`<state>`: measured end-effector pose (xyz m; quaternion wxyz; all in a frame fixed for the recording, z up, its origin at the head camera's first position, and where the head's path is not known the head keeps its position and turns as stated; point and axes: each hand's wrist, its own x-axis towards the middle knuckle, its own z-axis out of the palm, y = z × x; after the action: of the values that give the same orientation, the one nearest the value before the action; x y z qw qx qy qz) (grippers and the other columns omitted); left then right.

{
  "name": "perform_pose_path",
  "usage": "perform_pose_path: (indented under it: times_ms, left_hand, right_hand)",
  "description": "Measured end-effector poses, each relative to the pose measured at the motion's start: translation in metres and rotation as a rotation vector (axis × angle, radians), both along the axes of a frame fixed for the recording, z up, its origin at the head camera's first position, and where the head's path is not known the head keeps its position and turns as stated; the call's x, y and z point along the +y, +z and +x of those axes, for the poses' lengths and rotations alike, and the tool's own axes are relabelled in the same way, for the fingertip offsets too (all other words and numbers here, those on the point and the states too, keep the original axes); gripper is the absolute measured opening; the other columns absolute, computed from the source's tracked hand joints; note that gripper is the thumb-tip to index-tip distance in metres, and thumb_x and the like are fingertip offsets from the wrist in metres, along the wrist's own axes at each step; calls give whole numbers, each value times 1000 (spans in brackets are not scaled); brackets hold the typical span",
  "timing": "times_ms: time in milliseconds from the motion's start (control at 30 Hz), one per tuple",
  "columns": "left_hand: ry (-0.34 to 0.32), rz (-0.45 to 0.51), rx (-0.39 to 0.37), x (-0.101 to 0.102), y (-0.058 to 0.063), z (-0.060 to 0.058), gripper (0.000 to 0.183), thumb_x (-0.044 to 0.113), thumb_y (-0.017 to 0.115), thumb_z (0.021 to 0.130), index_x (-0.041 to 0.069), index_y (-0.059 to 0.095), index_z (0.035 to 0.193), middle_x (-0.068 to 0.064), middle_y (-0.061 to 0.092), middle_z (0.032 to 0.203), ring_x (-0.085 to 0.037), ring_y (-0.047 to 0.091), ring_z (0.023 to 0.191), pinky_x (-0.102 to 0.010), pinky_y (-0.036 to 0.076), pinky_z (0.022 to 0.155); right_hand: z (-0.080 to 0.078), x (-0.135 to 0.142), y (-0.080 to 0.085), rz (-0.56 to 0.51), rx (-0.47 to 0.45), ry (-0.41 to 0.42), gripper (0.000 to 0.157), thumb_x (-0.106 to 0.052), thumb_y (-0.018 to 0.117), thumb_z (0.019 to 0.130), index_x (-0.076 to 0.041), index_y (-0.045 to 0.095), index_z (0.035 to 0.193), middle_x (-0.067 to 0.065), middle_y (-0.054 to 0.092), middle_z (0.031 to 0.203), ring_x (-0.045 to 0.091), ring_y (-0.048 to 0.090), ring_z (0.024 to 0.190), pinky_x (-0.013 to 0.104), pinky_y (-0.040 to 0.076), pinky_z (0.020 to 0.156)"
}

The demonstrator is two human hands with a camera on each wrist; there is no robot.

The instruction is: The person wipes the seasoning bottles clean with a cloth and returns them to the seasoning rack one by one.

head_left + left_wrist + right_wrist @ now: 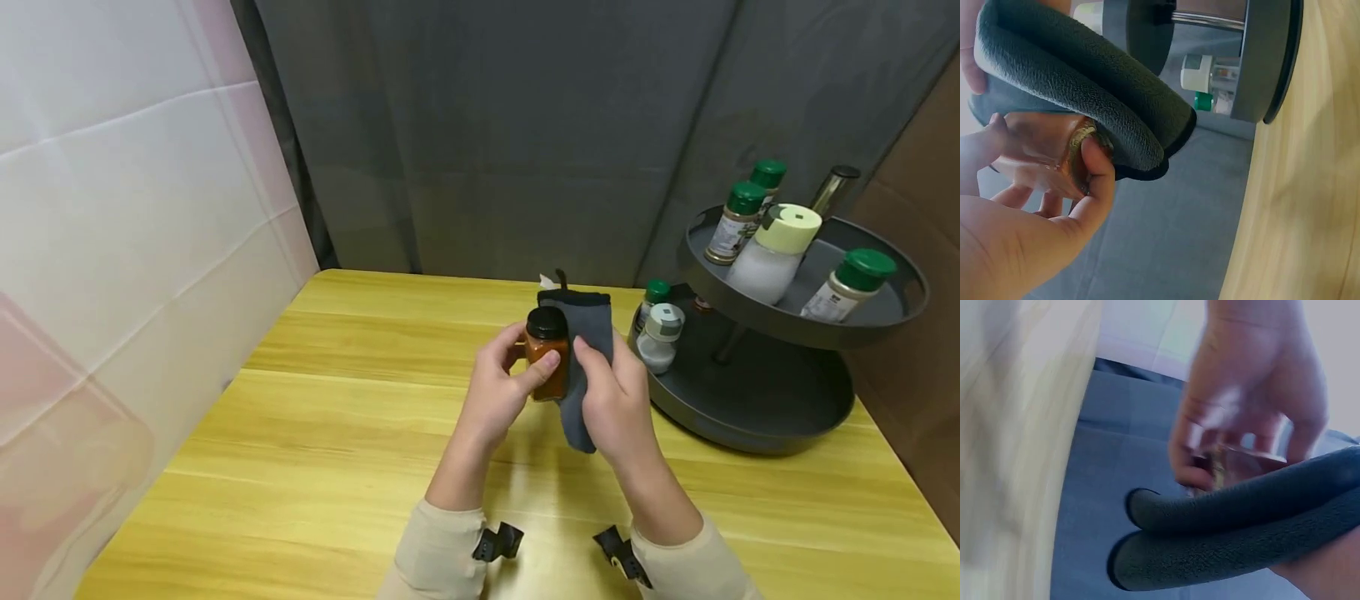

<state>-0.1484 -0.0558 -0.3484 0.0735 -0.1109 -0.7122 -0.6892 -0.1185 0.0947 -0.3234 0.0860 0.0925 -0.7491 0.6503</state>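
Observation:
Above the table, my left hand [498, 383] grips a square-sided spice jar [551, 367] with a black lid and reddish-brown contents. In the left wrist view the fingers and thumb wrap round the jar [1041, 147]. My right hand [618, 404] pinches a folded dark grey cloth [588, 333] with a black edge. The cloth lies against the jar's right side. Seen from the right wrist, the folded cloth [1229, 531] covers part of the jar, and the left hand [1254, 381] is behind it.
A two-tier dark turntable rack [750, 425] stands at the right of the wooden table [322, 458]. Its upper tier carries green-capped jars [847, 287] and a white shaker [772, 254]. On the lower tier, a small white-capped shaker [660, 337] is close to my right hand. A grey curtain [487, 142] hangs behind.

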Motion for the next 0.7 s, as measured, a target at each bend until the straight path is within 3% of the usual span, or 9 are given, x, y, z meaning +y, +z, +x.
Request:
perform_pose_path:
  times_ms: [100, 200, 333, 400, 600, 700]
  left_hand:
    - [17, 34, -10, 0, 0, 1, 37, 14, 75, 98, 9, 69, 135, -15, 69, 125, -24, 62, 114, -43, 54, 98]
    - [57, 70, -22, -1, 0, 1, 39, 14, 75, 98, 8, 69, 136, -16, 69, 124, -23, 62, 114, -41, 54, 97]
    - [67, 75, -26, -1, -1, 1, 37, 12, 75, 98, 5, 70, 134, -18, 69, 123, -23, 62, 112, -41, 55, 97]
    - [54, 57, -22, 0, 0, 2, 36, 12, 76, 97, 5, 71, 132, -17, 70, 123, -23, 63, 112, -43, 54, 97]
    - [-17, 14, -10, 5, -1, 2, 35, 11, 76, 97, 6, 70, 131, -17, 71, 125, -25, 63, 115, -48, 52, 103]
    - [-1, 48, -27, 4, -1, 3, 37, 12, 75, 98, 7, 69, 134, -16, 69, 125, -24, 62, 115, -45, 53, 101]
  right_hand:
    - [4, -5, -5, 37, -21, 3, 37, -25, 44, 114, -4, 57, 142, 14, 65, 142, 27, 64, 131, 45, 53, 110]
    - [5, -8, -14, 97, -111, 21, 39, -25, 45, 114, -4, 57, 144, 17, 66, 142, 32, 65, 131, 54, 52, 111]
    - [4, -4, -18, 119, -206, 37, 39, -25, 44, 113, -5, 59, 144, 18, 68, 140, 33, 67, 128, 54, 51, 111]
    - [3, -1, -14, 104, -190, 23, 37, -25, 44, 113, -5, 61, 140, 17, 69, 138, 31, 67, 126, 52, 51, 110]
    - [5, 2, -1, 51, 5, -41, 34, -19, 46, 112, -2, 60, 137, 15, 67, 140, 29, 66, 128, 54, 53, 110]
    - [7, 0, -5, 68, 14, -34, 35, -18, 46, 112, -3, 59, 141, 15, 66, 143, 29, 66, 131, 55, 53, 111]
